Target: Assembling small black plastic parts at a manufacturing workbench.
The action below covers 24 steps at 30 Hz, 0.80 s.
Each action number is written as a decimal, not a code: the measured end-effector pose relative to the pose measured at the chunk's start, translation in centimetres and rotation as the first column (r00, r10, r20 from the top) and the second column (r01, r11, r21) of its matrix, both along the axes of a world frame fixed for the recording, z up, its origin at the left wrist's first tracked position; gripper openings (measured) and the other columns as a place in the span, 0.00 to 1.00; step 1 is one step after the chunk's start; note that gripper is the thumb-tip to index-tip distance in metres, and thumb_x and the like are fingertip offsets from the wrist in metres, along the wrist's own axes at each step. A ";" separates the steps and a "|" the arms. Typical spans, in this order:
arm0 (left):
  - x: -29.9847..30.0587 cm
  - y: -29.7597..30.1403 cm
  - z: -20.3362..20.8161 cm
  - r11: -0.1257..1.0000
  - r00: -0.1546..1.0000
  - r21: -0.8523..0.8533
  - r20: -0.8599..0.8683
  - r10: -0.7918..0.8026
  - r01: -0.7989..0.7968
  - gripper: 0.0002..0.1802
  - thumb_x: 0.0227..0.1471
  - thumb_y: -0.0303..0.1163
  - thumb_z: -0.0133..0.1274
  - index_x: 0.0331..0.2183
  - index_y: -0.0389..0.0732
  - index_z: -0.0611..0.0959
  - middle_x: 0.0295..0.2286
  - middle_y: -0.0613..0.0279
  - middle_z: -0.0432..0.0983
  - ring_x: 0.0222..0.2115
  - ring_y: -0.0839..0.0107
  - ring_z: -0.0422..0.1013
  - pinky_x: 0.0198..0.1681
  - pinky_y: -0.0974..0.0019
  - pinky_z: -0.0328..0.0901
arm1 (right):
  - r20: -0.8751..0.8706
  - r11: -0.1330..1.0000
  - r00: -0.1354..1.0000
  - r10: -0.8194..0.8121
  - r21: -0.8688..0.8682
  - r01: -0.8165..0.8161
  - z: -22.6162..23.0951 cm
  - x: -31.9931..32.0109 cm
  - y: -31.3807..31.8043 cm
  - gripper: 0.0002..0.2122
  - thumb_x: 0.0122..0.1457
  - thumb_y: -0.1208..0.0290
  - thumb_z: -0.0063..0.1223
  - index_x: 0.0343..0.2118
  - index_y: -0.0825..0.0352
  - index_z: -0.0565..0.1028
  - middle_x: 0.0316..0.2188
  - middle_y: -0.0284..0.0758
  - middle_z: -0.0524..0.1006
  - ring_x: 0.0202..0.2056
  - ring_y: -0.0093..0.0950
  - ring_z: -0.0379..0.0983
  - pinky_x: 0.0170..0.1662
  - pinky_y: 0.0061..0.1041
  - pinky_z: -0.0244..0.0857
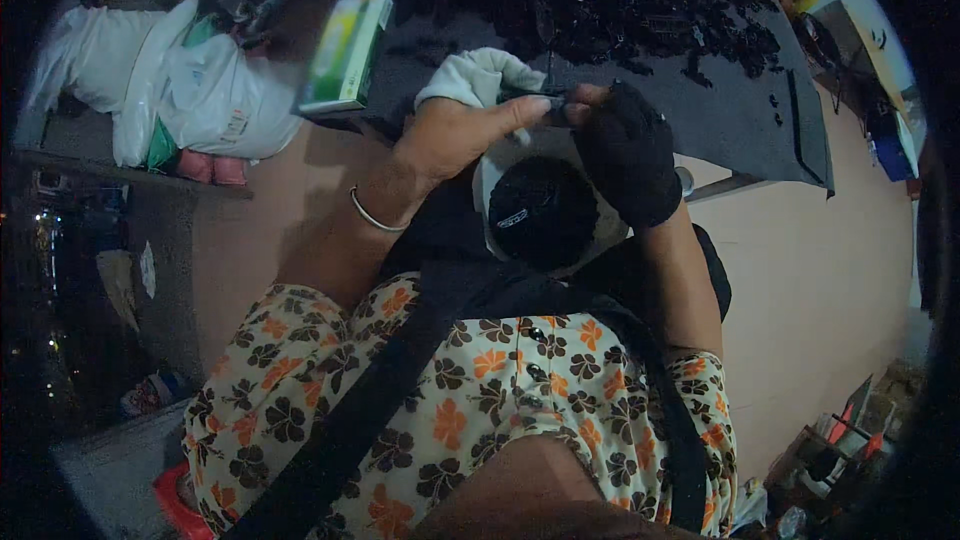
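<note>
My left hand (450, 135) is closed, its bare thumb pressing a small dark piece (553, 101) against a white cloth (482, 76) that wraps its fingers. My right hand (630, 155) wears a black glove with bare fingertips. Its thumb and a finger pinch the other end of the same piece, so both hands meet on it above the table's near edge. The piece is too small and dark to name. Below the hands, a pale round container (487, 175) at my lap holds a heap of black small parts (540, 212), with one shiny bit on top.
Many loose black parts (600, 0) cover the far side of the dark table (720, 120). A green and white box (348, 50) stands left of my hands. White plastic bags (215, 100) lie at the far left. Tools with red handles (860, 430) sit at the lower right.
</note>
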<state>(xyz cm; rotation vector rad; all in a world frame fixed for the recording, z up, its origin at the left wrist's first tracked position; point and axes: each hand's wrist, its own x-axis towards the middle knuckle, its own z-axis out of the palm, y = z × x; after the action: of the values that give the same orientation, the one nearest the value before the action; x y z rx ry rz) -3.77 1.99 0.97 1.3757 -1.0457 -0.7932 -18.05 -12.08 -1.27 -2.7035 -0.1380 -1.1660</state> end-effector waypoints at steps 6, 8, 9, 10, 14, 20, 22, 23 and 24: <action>0.5 0.6 -1.4 0.996 0.933 -0.087 -0.359 -0.002 -0.031 0.11 0.48 0.22 0.51 0.37 0.35 0.74 0.29 0.63 0.75 0.28 0.75 0.71 0.31 0.73 0.68 | 0.022 0.953 0.994 -0.107 0.286 0.096 0.0 0.1 0.8 0.06 0.48 0.78 0.52 0.31 0.67 0.71 0.29 0.37 0.74 0.31 0.32 0.72 0.34 0.26 0.66; 0.5 0.5 -1.8 0.992 0.976 -0.086 -0.206 0.074 -0.093 0.11 0.50 0.23 0.48 0.38 0.34 0.74 0.28 0.62 0.75 0.27 0.76 0.71 0.29 0.75 0.67 | 0.050 0.901 0.986 -0.157 0.416 0.122 -0.6 0.5 1.4 0.05 0.49 0.78 0.52 0.30 0.67 0.71 0.28 0.37 0.74 0.31 0.29 0.72 0.34 0.25 0.66; 0.3 0.4 -2.2 0.992 0.975 -0.086 -0.208 0.073 -0.092 0.11 0.50 0.23 0.48 0.38 0.34 0.74 0.28 0.62 0.75 0.27 0.76 0.71 0.29 0.75 0.67 | -0.019 0.763 0.989 -0.143 0.635 0.123 -0.9 0.9 1.9 0.05 0.50 0.77 0.52 0.30 0.67 0.71 0.27 0.35 0.74 0.30 0.26 0.72 0.33 0.23 0.65; -0.1 0.1 -2.5 0.991 0.981 -0.071 -0.167 0.098 -0.111 0.11 0.50 0.24 0.48 0.39 0.34 0.74 0.28 0.60 0.75 0.27 0.75 0.72 0.29 0.74 0.68 | -0.082 0.572 0.990 -0.113 0.809 0.132 -1.3 1.1 2.3 0.04 0.50 0.77 0.52 0.30 0.68 0.71 0.26 0.34 0.74 0.29 0.23 0.71 0.32 0.22 0.65; -1.9 -0.1 -2.1 0.984 0.985 -0.044 0.000 0.173 -0.172 0.14 0.50 0.23 0.46 0.41 0.34 0.75 0.32 0.55 0.76 0.31 0.69 0.73 0.31 0.72 0.69 | -0.053 0.430 0.999 -0.008 0.901 0.051 -2.2 1.6 2.3 0.04 0.51 0.76 0.51 0.30 0.67 0.71 0.25 0.31 0.73 0.28 0.20 0.70 0.31 0.20 0.64; -3.1 -0.1 -0.4 0.992 0.771 -0.113 0.625 0.119 -0.061 0.16 0.46 0.24 0.49 0.40 0.32 0.75 0.41 0.48 0.71 0.45 0.59 0.67 0.50 0.64 0.57 | -0.148 0.661 0.984 0.096 0.749 0.048 -3.5 1.0 1.6 0.06 0.55 0.71 0.46 0.34 0.66 0.70 0.25 0.29 0.72 0.27 0.19 0.68 0.30 0.17 0.63; -2.7 0.2 -0.8 0.987 0.751 -0.150 0.646 0.139 -0.054 0.16 0.45 0.24 0.50 0.40 0.32 0.76 0.41 0.48 0.71 0.45 0.59 0.67 0.50 0.64 0.57 | -0.015 0.547 0.983 0.181 0.832 -0.089 -3.7 1.3 2.1 0.07 0.54 0.70 0.48 0.34 0.66 0.70 0.25 0.28 0.72 0.27 0.19 0.68 0.30 0.18 0.63; -2.5 0.4 -1.1 0.981 0.734 -0.190 0.660 0.159 -0.042 0.16 0.45 0.24 0.51 0.39 0.32 0.76 0.41 0.48 0.71 0.44 0.59 0.67 0.50 0.64 0.57 | -0.016 0.548 0.984 0.180 0.832 -0.087 -3.3 1.2 2.4 0.07 0.54 0.70 0.48 0.34 0.66 0.70 0.25 0.28 0.72 0.27 0.19 0.68 0.30 0.18 0.63; -2.3 0.4 -1.4 0.981 0.735 -0.191 0.659 0.159 -0.041 0.16 0.45 0.24 0.51 0.39 0.32 0.76 0.41 0.48 0.71 0.44 0.59 0.67 0.50 0.64 0.57 | -0.016 0.431 0.983 0.183 0.900 -0.066 -2.6 1.2 2.8 0.07 0.54 0.70 0.48 0.35 0.66 0.70 0.26 0.29 0.72 0.28 0.19 0.68 0.30 0.18 0.64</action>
<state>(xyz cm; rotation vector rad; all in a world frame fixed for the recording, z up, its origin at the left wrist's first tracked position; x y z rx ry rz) -6.04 2.42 -0.44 1.5980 -1.5384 -0.0868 -16.88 -9.24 -3.92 -1.7134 0.2481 -0.6948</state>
